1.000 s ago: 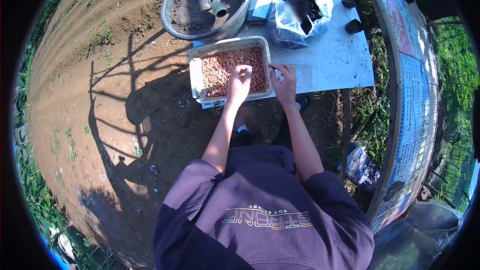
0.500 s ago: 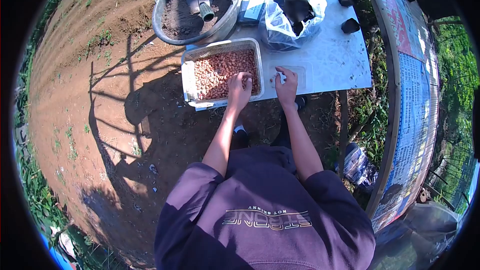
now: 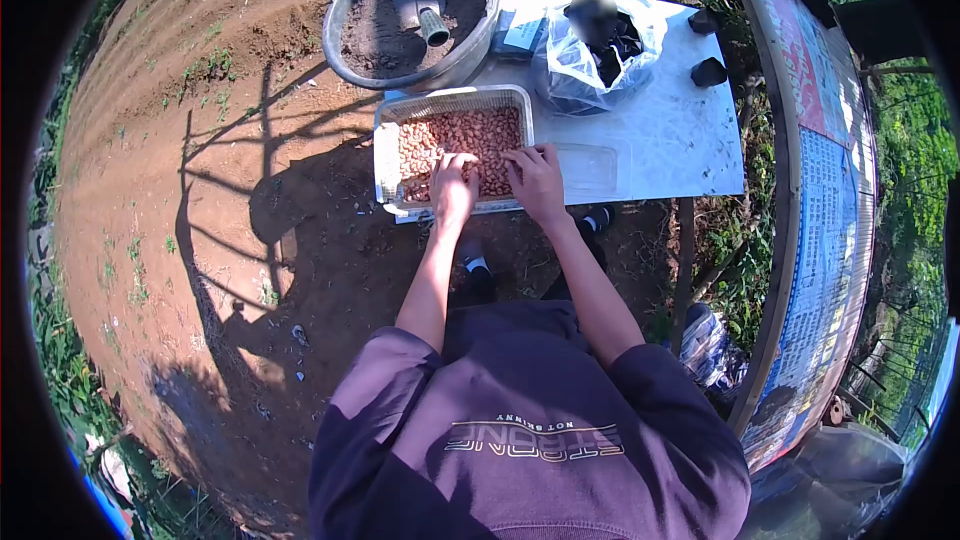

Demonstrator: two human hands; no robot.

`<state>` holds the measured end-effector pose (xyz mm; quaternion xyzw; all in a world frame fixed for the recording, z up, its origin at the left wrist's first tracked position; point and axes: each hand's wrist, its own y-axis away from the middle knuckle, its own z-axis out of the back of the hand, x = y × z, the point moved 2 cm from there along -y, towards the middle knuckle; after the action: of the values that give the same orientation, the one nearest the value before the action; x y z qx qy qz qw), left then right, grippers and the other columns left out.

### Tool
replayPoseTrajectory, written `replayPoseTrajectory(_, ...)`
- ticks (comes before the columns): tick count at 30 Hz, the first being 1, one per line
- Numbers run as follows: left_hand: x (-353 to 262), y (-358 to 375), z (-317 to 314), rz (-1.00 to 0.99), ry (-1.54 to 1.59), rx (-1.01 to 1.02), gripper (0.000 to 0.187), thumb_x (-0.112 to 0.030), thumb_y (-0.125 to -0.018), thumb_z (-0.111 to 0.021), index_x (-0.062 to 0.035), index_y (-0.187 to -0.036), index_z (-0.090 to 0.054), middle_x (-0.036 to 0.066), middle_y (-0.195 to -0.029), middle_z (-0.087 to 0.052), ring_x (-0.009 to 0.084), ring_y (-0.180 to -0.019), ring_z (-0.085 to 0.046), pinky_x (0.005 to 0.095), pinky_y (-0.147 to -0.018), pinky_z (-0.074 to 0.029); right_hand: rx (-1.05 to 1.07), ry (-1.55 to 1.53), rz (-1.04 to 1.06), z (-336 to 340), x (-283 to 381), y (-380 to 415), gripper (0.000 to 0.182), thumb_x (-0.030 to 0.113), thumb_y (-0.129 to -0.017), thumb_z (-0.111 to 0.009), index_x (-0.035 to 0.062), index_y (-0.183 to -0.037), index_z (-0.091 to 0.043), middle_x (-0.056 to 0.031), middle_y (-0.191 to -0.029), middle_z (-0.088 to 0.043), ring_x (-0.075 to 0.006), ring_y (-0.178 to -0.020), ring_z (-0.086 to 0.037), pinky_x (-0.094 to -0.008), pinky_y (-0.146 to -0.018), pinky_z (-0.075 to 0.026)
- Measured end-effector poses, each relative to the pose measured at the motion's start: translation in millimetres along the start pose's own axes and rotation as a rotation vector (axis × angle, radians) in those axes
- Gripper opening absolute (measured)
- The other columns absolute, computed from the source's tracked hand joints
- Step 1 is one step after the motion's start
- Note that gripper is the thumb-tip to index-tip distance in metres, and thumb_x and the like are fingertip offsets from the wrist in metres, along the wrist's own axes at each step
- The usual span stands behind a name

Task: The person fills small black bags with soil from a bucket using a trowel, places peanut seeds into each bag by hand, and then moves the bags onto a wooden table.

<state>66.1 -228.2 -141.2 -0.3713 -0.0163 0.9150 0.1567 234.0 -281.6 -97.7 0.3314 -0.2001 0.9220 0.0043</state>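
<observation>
A pale rectangular plastic basket (image 3: pixel 384 162) holds many small reddish-brown seeds (image 3: pixel 475 135), perhaps beans or peanuts; their exact kind is hard to make out. Over the front middle of the seeds is my left hand (image 3: pixel 454 188), its bent fingers pointing down and the thumb apart. My right hand (image 3: pixel 538 183) reaches across the basket's right side, fingers loosely bent and spread above the seeds. Neither hand shows a clear object in its fingers. Just right of the basket lies a shallow clear plastic container (image 3: pixel 597 169).
Behind the basket is a large black tub (image 3: pixel 345 65) of soil with a scoop-like tool (image 3: pixel 420 8) in it. A clear plastic bag (image 3: pixel 570 90) of black material stands on the white table (image 3: pixel 690 155), near two small black pots (image 3: pixel 708 72). A printed panel (image 3: pixel 830 190) borders the right.
My right hand has moved left from beside the clear container to the basket. My left hand has shifted slightly left and down over the seeds. The view has shifted a little.
</observation>
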Motion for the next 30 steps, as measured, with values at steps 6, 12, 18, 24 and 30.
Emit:
replayPoseTrajectory(6,20,-8,6,-0.052,-0.05,0.006,0.018,-0.009,-0.083,-0.072,-0.0087,-0.101,-0.07,0.014,-0.103,-0.067,0.0346,-0.101,-0.064,0.0431,-0.091,-0.051,0.259,0.172,0.141,-36,-16,-16,0.022,0.008,-0.081,-0.063,0.012,-0.1,-0.074,-0.0056,-0.099,-0.065,-0.0288,-0.108,-0.056,-0.0381,-0.095,-0.049)
replayPoseTrajectory(12,30,-1,12,0.062,0.142,0.085,0.014,-0.01,-0.087,-0.064,-0.0101,-0.1,-0.069,0.015,-0.103,-0.068,0.0377,-0.111,-0.061,0.0456,-0.105,-0.044,0.367,0.337,0.163,-47,-24,-14,0.028,0.005,-0.077,-0.062,0.0152,-0.097,-0.079,-0.0036,-0.103,-0.066,-0.0272,-0.115,-0.052,-0.0386,-0.102,-0.044)
replayPoseTrajectory(18,26,-3,12,-0.061,0.092,0.026,0.013,-0.01,-0.089,-0.062,-0.0092,-0.1,-0.068,0.015,-0.104,-0.068,0.0407,-0.116,-0.059,0.0465,-0.109,-0.042,0.392,0.416,0.058,-59,-24,-13,0.022,0.011,-0.082,-0.059,0.0152,-0.091,-0.079,-0.0068,-0.114,-0.068,-0.0303,-0.124,-0.052,-0.0422,-0.103,-0.042)
replayPoseTrajectory(24,26,1,14,-0.116,0.073,-0.004,0.012,-0.009,-0.087,-0.062,-0.0062,-0.098,-0.067,0.016,-0.1,-0.066,0.0373,-0.103,-0.06,0.0466,-0.103,-0.044,0.427,0.624,0.068,-64,-16,-15,0.018,0.017,-0.082,-0.061,0.0155,-0.084,-0.078,-0.0035,-0.11,-0.07,-0.0252,-0.117,-0.054,-0.039,-0.094,-0.042)
replayPoseTrajectory(30,28,3,14,-0.057,0.105,0.009,0.013,-0.009,-0.088,-0.061,-0.006,-0.099,-0.067,0.017,-0.099,-0.067,0.0371,-0.1,-0.062,0.0454,-0.097,-0.048,0.43,0.733,0.102,-71,-12,-17,0.015,0.02,-0.083,-0.065,0.0164,-0.088,-0.078,-0.0018,-0.108,-0.07,-0.0255,-0.114,-0.054,-0.0397,-0.093,-0.041)
